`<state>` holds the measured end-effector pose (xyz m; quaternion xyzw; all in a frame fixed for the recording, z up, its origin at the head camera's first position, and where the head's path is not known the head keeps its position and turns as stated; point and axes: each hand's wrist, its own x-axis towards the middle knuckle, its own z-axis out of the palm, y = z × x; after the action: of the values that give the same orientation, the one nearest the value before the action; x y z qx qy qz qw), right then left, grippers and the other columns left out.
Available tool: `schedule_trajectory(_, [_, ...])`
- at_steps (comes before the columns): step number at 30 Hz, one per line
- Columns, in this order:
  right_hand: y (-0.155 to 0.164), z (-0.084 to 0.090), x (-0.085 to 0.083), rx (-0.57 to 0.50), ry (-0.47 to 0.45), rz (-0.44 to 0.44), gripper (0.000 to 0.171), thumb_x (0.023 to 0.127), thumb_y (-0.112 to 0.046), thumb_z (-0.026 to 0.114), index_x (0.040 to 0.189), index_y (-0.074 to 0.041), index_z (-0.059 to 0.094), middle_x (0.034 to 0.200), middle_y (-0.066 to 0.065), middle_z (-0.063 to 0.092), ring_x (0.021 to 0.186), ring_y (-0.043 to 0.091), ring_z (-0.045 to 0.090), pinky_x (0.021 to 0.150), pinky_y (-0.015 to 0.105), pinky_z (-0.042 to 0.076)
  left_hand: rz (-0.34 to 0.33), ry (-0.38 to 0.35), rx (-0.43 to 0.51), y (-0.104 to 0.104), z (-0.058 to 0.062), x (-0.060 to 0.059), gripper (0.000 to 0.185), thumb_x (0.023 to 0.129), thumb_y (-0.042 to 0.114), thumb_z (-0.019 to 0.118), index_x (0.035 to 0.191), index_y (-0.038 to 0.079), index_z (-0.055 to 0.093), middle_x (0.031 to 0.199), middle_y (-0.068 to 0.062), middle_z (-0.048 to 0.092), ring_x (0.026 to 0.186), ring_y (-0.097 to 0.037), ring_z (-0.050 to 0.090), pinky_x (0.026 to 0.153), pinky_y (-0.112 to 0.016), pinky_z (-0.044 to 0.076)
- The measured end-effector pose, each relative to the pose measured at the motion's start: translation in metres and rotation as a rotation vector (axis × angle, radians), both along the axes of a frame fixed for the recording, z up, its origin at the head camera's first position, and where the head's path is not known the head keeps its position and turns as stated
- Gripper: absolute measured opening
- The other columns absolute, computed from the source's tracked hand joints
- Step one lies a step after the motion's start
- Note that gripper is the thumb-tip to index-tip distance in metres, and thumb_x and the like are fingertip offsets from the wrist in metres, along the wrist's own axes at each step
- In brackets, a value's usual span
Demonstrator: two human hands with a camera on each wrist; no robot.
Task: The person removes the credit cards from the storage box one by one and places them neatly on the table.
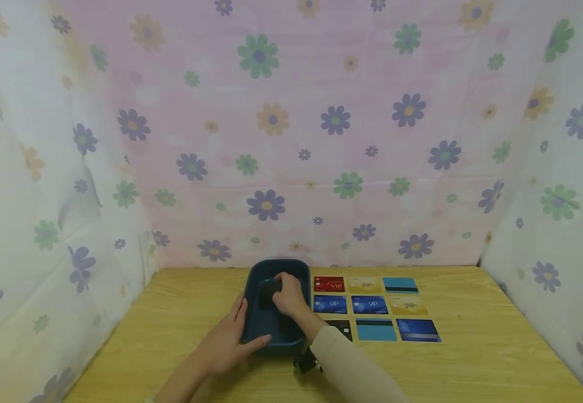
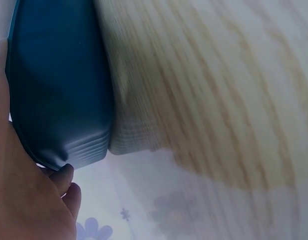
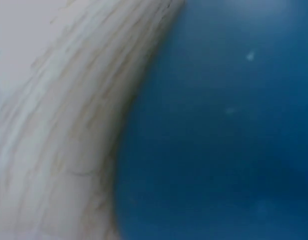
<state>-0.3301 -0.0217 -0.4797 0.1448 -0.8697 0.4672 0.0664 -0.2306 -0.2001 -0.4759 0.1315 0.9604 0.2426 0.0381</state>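
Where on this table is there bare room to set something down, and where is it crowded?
Bare wood lies left of the blue tray to the curtain, right of the card grid to the table edge, and along the near edge right of the sleeve. Crowded: the middle, where left hand and right hand work at the tray beside the cards.

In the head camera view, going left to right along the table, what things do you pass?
Left hand on the tray's side → dark blue tray → right hand holding a dark object inside the tray → red VIP card → blue VIP card → blue card at the right end.
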Motion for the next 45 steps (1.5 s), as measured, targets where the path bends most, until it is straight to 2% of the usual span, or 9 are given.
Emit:
schedule_trajectory(7, [0.007, 0.015, 0.008, -0.008, 0.004, 0.022, 0.035, 0.088, 0.009, 0.059, 0.122, 0.002, 0.064, 0.125, 0.020, 0.066, 0.114, 0.035, 0.061, 0.101, 0.052, 0.049, 0.000, 0.001, -0.013, 0.000, -0.001, -0.002, 0.115, 0.090, 0.080, 0.050, 0.162, -0.002, 0.013, 0.171, -0.019, 0.002, 0.149, -0.045, 0.029, 0.113, -0.060, 0.036])
schedule_trajectory(12, [0.024, 0.027, 0.015, -0.024, -0.002, 0.075, 0.036, 0.090, 0.009, 0.060, 0.125, 0.002, 0.063, 0.130, 0.021, 0.063, 0.106, 0.032, 0.059, 0.094, 0.051, 0.050, 0.000, 0.011, -0.008, -0.001, -0.002, -0.002, 0.118, 0.089, 0.082, 0.050, 0.162, -0.003, 0.013, 0.171, -0.020, 0.003, 0.149, -0.046, 0.030, 0.112, -0.061, 0.037])
schedule_trajectory(14, [0.031, 0.030, 0.017, -0.021, -0.013, 0.097, 0.037, 0.091, 0.008, 0.060, 0.127, 0.001, 0.063, 0.132, 0.021, 0.061, 0.103, 0.029, 0.060, 0.091, 0.047, 0.051, 0.006, 0.010, -0.009, -0.001, -0.002, -0.002, 0.119, 0.088, 0.083, 0.050, 0.162, -0.002, 0.013, 0.171, -0.019, 0.003, 0.149, -0.045, 0.030, 0.112, -0.061, 0.037])
schedule_trajectory(18, [0.044, 0.035, 0.020, -0.041, -0.064, 0.141, 0.036, 0.094, 0.008, 0.060, 0.129, 0.001, 0.062, 0.136, 0.022, 0.058, 0.082, 0.023, 0.070, 0.077, 0.040, 0.057, 0.012, 0.009, -0.023, -0.003, -0.002, -0.003, 0.120, 0.087, 0.085, 0.048, 0.163, -0.001, 0.011, 0.171, -0.018, 0.003, 0.150, -0.044, 0.029, 0.113, -0.060, 0.037])
schedule_trajectory(21, [0.053, 0.036, 0.024, -0.065, -0.110, 0.156, 0.035, 0.096, 0.008, 0.060, 0.130, 0.000, 0.062, 0.138, 0.022, 0.056, 0.069, 0.020, 0.072, 0.071, 0.036, 0.060, 0.008, 0.005, -0.022, -0.003, -0.001, -0.003, 0.120, 0.087, 0.085, 0.048, 0.163, -0.001, 0.010, 0.171, -0.019, 0.002, 0.150, -0.045, 0.028, 0.113, -0.061, 0.036])
schedule_trajectory(28, [0.067, 0.039, 0.032, -0.106, -0.149, 0.179, 0.035, 0.098, 0.008, 0.058, 0.132, -0.001, 0.060, 0.141, 0.024, 0.053, 0.074, 0.021, 0.072, 0.072, 0.036, 0.061, 0.011, 0.004, -0.017, -0.002, -0.001, -0.003, 0.121, 0.086, 0.085, 0.049, 0.163, 0.001, 0.009, 0.171, -0.017, 0.001, 0.151, -0.044, 0.027, 0.114, -0.061, 0.035])
schedule_trajectory(37, [0.085, 0.038, 0.040, -0.126, -0.133, 0.183, 0.039, 0.096, 0.011, 0.058, 0.133, -0.001, 0.061, 0.139, 0.027, 0.053, 0.074, 0.023, 0.072, 0.067, 0.034, 0.060, 0.012, 0.029, -0.018, -0.002, -0.002, -0.001, 0.120, 0.087, 0.083, 0.051, 0.162, -0.001, 0.012, 0.171, -0.019, 0.004, 0.149, -0.045, 0.030, 0.113, -0.061, 0.037])
schedule_trajectory(41, [0.095, 0.036, 0.042, -0.120, -0.105, 0.177, 0.039, 0.094, 0.013, 0.058, 0.131, 0.001, 0.061, 0.131, 0.028, 0.058, 0.090, 0.033, 0.071, 0.067, 0.039, 0.062, 0.006, 0.026, -0.014, -0.001, 0.000, 0.001, 0.119, 0.088, 0.082, 0.051, 0.162, -0.002, 0.012, 0.170, -0.021, 0.004, 0.149, -0.046, 0.030, 0.113, -0.061, 0.036])
schedule_trajectory(45, [0.105, 0.034, 0.042, -0.124, -0.129, 0.167, 0.039, 0.095, 0.013, 0.056, 0.132, 0.003, 0.061, 0.127, 0.027, 0.060, 0.104, 0.039, 0.068, 0.073, 0.046, 0.062, 0.008, 0.016, -0.004, -0.001, 0.002, 0.001, 0.119, 0.088, 0.082, 0.051, 0.163, -0.001, 0.011, 0.171, -0.020, 0.003, 0.149, -0.046, 0.029, 0.113, -0.061, 0.036])
